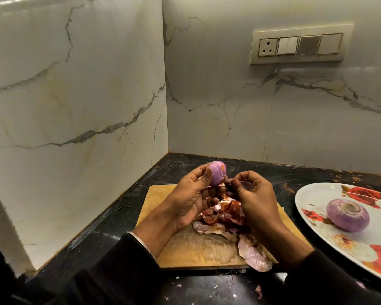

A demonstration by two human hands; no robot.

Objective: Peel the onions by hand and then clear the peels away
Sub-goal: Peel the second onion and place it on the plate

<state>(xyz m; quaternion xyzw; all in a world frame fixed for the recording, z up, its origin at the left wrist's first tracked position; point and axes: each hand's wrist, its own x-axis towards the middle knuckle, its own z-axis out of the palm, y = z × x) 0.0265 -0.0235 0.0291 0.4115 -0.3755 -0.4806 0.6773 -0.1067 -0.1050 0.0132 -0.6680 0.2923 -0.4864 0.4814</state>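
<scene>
L hand (191, 194) grips near-bare onion (283, 174); R hand (251, 192) fingers pinch last skin. One peeled onion (347, 215) on plate (312, 194). Peels (220, 219) on board (196, 249), uncleared.

1. Two white marble-look wall panels (75, 84) with grey veins meet in a corner.
2. A switch plate (300, 46) with one socket sits on the right-hand wall.
3. A black stone countertop (97, 234) runs along both walls.
4. Glare streaks the upper left panel.
</scene>
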